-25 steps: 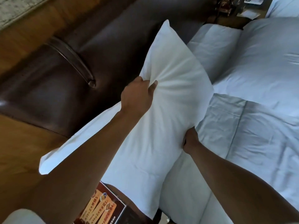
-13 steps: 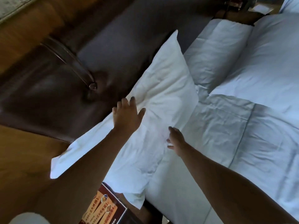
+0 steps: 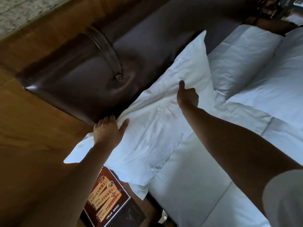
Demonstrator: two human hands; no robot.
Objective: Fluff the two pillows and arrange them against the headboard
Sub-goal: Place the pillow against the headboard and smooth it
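At the left of the frame, wood paneling (image 3: 29, 128) is framing the dark padded headboard (image 3: 78, 86), which is running from middle left to upper right. Low in the frame, a printed card (image 3: 106, 195) is lying on a dark table (image 3: 129, 213) beside the bed. The left hand (image 3: 109, 131) is resting, fingers spread and nearly straight, on the near pillow (image 3: 157, 122) at its edge against the headboard. That pillow is leaning on the headboard, one corner overhanging the card. The right hand (image 3: 187, 95) is pressing into the pillow's middle, fingers curled under, thumb raised; whether it is pinching fabric I cannot tell. Further right, the second pillow (image 3: 241, 58) is lying against the headboard, with the white duvet (image 3: 246, 145) spreading open toward the lower right.
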